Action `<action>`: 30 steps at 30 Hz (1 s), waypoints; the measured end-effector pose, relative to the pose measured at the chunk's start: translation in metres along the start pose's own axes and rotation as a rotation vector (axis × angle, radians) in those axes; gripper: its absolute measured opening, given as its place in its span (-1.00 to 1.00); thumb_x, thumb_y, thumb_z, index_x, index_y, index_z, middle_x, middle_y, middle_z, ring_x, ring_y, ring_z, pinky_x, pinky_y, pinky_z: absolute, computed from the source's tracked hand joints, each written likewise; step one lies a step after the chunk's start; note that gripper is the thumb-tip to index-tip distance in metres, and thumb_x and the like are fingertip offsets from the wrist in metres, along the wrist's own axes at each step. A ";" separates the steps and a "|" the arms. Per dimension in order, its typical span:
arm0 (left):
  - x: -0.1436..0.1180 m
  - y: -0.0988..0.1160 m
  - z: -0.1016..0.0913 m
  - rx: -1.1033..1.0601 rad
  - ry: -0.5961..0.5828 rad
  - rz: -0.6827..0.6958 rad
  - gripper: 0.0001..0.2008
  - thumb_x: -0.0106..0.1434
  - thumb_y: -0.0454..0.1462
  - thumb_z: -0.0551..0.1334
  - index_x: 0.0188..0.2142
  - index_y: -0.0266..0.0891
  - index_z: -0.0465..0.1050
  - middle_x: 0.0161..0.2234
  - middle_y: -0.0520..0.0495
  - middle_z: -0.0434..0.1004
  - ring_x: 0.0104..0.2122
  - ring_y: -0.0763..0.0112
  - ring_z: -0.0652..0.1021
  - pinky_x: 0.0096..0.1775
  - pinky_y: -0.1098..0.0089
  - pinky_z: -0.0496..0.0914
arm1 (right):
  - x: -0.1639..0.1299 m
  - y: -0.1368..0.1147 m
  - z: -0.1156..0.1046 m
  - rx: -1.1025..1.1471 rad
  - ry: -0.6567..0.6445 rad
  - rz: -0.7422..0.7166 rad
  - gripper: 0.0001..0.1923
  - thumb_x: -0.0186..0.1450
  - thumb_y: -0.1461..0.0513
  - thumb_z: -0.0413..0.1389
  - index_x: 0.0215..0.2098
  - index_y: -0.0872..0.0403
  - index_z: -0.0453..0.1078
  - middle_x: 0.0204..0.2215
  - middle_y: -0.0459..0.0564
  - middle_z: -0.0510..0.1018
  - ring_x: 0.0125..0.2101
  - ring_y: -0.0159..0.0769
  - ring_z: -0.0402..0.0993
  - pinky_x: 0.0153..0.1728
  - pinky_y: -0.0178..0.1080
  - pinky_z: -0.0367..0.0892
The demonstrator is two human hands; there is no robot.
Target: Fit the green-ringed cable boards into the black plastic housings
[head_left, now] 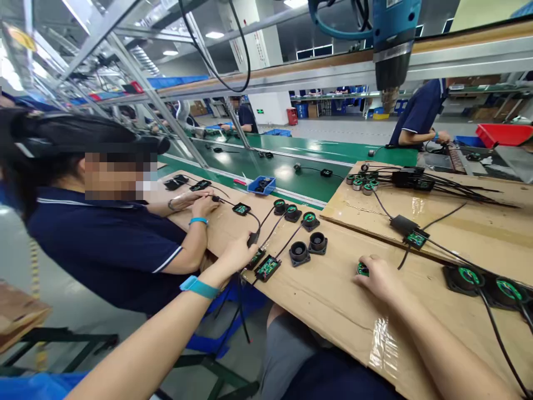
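My left hand (238, 254) is closed around a small black part (252, 239) with a cable, at the left edge of the cardboard. Just beside it lies an open black case with a green circuit board (268, 268). Under my right hand (381, 279), a round part with a green circuit board (362, 269) is pinched by the fingertips at the cardboard surface. Between the hands sit two square-flanged black housings (298, 253) with round openings. Behind these, three similar housings (310, 220) hold round green boards with cables attached.
A co-worker (104, 222) sits close on my left, handling cabled parts. More wired assemblies (416, 239) and a pile of black cables (412, 178) lie to the right. A green conveyor (283, 166) runs beyond, with a blue tray (261, 185) beside it. An electric screwdriver (393, 50) hangs overhead.
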State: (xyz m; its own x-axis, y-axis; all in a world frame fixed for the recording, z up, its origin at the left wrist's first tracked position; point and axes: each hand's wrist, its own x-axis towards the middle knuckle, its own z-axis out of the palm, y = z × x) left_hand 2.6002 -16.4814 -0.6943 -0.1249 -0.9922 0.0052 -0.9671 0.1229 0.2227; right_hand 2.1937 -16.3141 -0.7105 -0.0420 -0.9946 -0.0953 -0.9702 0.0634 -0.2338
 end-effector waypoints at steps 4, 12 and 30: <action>0.002 -0.009 -0.014 0.204 0.066 0.011 -0.44 0.27 -0.21 0.05 0.25 -0.30 0.24 -0.03 -0.37 0.48 0.00 -0.08 0.54 -0.02 0.09 0.41 | -0.008 -0.001 0.007 0.035 0.042 -0.017 -0.66 0.30 0.01 0.20 -0.07 0.04 0.44 -0.16 0.09 0.57 -0.14 -0.11 0.52 -0.22 -0.22 0.25; 0.003 -0.035 0.017 0.345 -0.038 -0.044 -0.42 0.32 -0.12 -0.02 0.26 -0.33 0.25 0.05 -0.45 0.44 0.03 -0.18 0.47 -0.04 -0.07 0.38 | -0.013 0.001 0.007 0.053 0.074 -0.087 -0.67 0.25 0.03 0.26 -0.14 0.05 0.46 -0.17 0.10 0.60 -0.11 -0.08 0.52 -0.12 -0.18 0.29; -0.051 0.216 0.100 0.194 0.274 0.572 -0.73 0.40 -0.30 0.03 -0.05 -0.31 0.44 -0.08 -0.34 0.42 -0.15 0.03 0.52 -0.15 0.08 0.45 | 0.012 0.022 0.013 0.089 0.201 0.325 -0.69 0.33 0.07 0.18 -0.04 0.07 0.41 -0.12 0.11 0.58 -0.13 -0.12 0.51 -0.19 -0.20 0.29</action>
State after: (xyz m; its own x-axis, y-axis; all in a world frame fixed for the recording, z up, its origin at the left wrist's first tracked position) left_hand 2.3755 -16.4018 -0.7441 -0.5946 -0.7360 0.3237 -0.7905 0.6086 -0.0683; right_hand 2.1748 -16.3233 -0.7299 -0.3986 -0.9171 0.0110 -0.8743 0.3763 -0.3066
